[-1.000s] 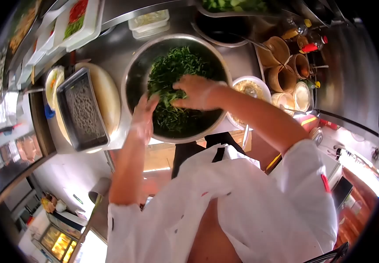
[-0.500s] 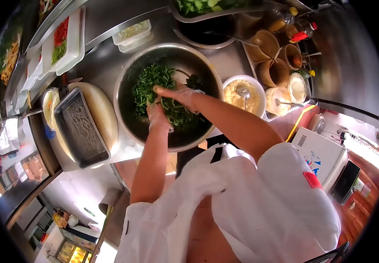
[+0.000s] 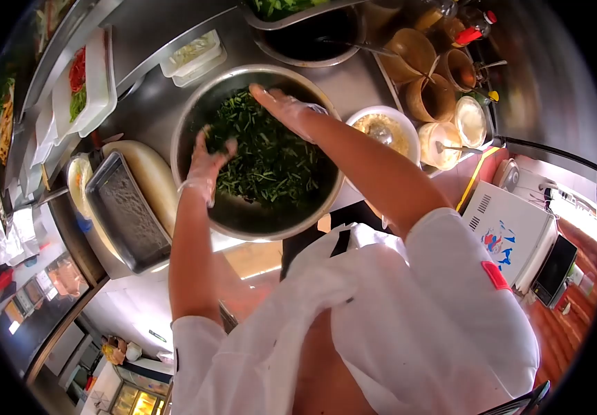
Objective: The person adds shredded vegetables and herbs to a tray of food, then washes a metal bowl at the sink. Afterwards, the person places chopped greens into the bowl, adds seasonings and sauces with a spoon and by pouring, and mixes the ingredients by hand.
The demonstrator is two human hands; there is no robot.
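A large steel mixing bowl (image 3: pixel 182 131) holds a loose heap of chopped leafy greens (image 3: pixel 264 155). Both hands wear clear plastic gloves. At the bowl's left side is my left hand (image 3: pixel 206 164), fingers spread, touching the edge of the greens. My right hand (image 3: pixel 283 112) reaches in from the right over the far part of the heap, with its fingers stretched out. Neither hand grips anything. Close to the bowl's right side stands a white bowl (image 3: pixel 414 142) of pale yellow minced food with a metal spoon (image 3: pixel 381 133) in it.
Left of the bowl, a dark metal tray (image 3: pixel 129 214) lies on a round board (image 3: pixel 150 166). Containers with spoons (image 3: pixel 430 100) crowd the right. A pan of dark liquid (image 3: pixel 312 38) and a white tub (image 3: pixel 193 57) stand behind. White trays (image 3: pixel 94 83) line the upper left.
My hands have parted from the middle of the greens, the left moving left and the right moving up. The greens now lie spread across the bowl. The view has shifted slightly.
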